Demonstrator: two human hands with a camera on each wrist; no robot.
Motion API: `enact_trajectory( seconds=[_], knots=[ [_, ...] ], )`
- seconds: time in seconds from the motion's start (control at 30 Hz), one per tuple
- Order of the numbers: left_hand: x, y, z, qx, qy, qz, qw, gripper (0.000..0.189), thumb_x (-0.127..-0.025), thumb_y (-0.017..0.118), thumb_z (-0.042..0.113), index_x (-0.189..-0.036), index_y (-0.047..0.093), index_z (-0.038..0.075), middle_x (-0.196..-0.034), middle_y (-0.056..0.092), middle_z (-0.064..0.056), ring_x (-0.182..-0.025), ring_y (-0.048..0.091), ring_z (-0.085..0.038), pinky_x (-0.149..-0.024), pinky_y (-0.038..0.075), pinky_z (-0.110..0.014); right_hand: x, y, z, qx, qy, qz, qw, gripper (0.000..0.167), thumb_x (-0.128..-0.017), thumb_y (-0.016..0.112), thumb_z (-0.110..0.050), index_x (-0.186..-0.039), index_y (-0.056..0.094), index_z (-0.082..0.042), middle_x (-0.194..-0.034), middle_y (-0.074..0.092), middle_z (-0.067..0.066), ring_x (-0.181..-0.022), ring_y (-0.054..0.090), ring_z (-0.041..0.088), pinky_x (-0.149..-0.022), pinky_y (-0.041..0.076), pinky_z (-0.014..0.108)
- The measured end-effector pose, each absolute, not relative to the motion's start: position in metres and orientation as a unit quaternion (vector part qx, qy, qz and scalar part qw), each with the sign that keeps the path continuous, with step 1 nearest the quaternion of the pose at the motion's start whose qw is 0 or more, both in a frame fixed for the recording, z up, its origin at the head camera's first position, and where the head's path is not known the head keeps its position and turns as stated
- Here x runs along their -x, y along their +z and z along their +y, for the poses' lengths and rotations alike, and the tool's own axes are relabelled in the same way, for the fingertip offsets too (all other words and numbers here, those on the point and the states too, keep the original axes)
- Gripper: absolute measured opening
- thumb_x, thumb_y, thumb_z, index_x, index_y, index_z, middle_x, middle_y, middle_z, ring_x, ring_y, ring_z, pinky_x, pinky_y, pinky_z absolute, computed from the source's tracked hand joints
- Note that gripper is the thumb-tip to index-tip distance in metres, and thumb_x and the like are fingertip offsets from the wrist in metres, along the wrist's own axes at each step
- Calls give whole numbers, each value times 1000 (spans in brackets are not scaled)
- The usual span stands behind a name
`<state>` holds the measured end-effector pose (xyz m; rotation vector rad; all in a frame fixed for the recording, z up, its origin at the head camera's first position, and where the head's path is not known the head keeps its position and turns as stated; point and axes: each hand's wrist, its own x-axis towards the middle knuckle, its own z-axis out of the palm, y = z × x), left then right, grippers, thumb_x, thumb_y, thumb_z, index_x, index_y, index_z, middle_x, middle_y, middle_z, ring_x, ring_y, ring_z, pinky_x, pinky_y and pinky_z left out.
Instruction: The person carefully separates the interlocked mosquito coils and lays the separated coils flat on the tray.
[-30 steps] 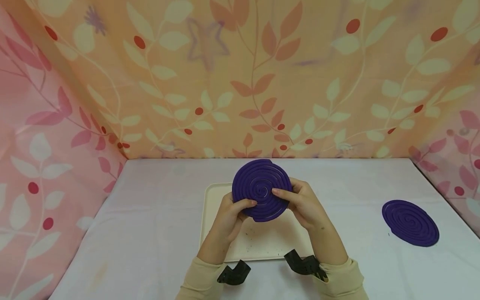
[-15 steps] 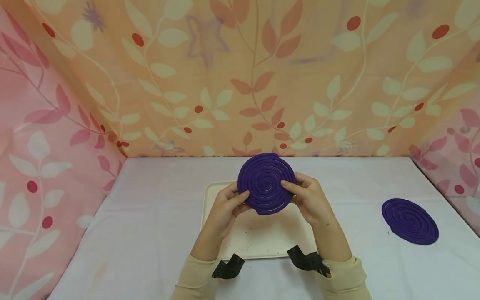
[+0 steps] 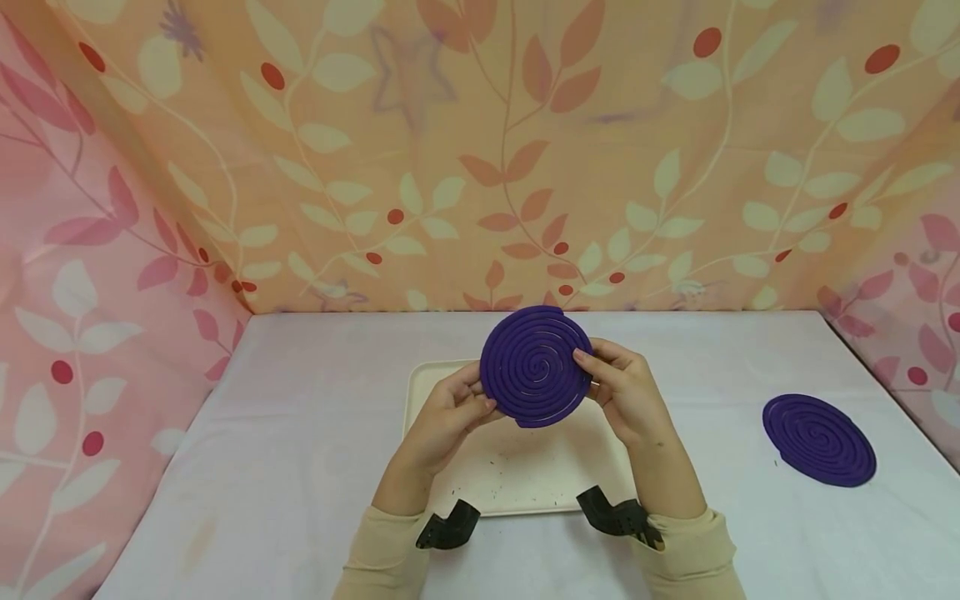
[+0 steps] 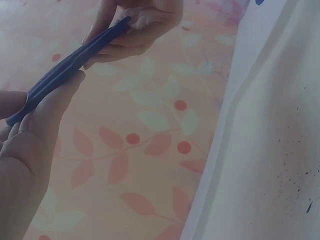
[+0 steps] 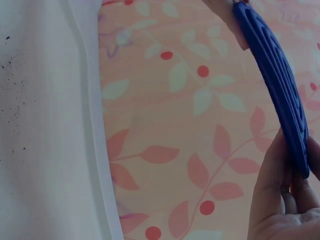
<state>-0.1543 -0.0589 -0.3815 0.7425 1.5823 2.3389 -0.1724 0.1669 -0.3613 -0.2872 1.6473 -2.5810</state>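
Both hands hold up a round purple mosquito coil (image 3: pixel 536 367), its spiral face turned toward the head camera. The left hand (image 3: pixel 450 417) grips its lower left edge, thumb on the front and fingers behind. At the right edge the right hand (image 3: pixel 626 387) pinches it the same way. Seen edge-on in the left wrist view, the coil (image 4: pixel 70 65) is a thin slanting disc. The right wrist view also shows the coil (image 5: pixel 275 85) from its edge, raised beside the tray. Parts of the fingers are hidden behind it.
A cream tray (image 3: pixel 517 483) with dark crumbs lies below the hands on the white-covered table (image 3: pixel 300 467). A second purple mosquito coil (image 3: pixel 820 440) lies flat at the right. Floral cloth (image 3: pixel 480 150) walls the back and sides. Black wrist mounts (image 3: pixel 450 527) stick out near the sleeves.
The held coil has moved slightly up and to the right with both hands. Both thumbs have shifted outward, from near its middle toward its edges.
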Motion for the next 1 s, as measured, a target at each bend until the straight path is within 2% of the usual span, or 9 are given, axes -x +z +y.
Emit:
enact_trajectory(
  seconds=[0.2, 0.47, 0.63, 1.0],
  knots=[
    [155, -381, -60, -254, 798, 537, 104, 52, -90, 42, -11, -140, 28, -13, -125, 52, -30, -103, 62, -18, -87, 52, -35, 173, -360, 166, 56, -832, 551, 5, 32, -88, 55, 11, -89, 73, -16, -83, 66, -1, -72, 63, 9, -64, 54, 21],
    [155, -378, -61, -229, 806, 538, 99, 49, -94, 36, -12, -141, 25, -13, -132, 40, -38, -106, 61, -15, -88, 50, -30, 175, -360, 166, 33, -826, 562, -21, 35, -84, 57, 15, -87, 73, -16, -83, 64, 1, -74, 59, 11, -66, 53, 20],
    [155, -378, -61, -215, 815, 530, 93, 46, -94, 35, -12, -139, 27, -15, -130, 42, -38, -104, 62, -16, -88, 51, -30, 175, -361, 166, 33, -823, 567, -28, 35, -82, 59, 16, -87, 73, -16, -83, 65, 1, -75, 59, 12, -65, 53, 21],
    [157, -380, -62, -186, 853, 471, 126, 48, -94, 34, -14, -141, 23, -15, -125, 55, -21, -105, 62, -18, -88, 50, -31, 174, -361, 164, 31, -820, 570, -41, 37, -81, 60, 17, -87, 74, -17, -82, 66, 0, -72, 59, 11, -66, 54, 21]
  ],
)
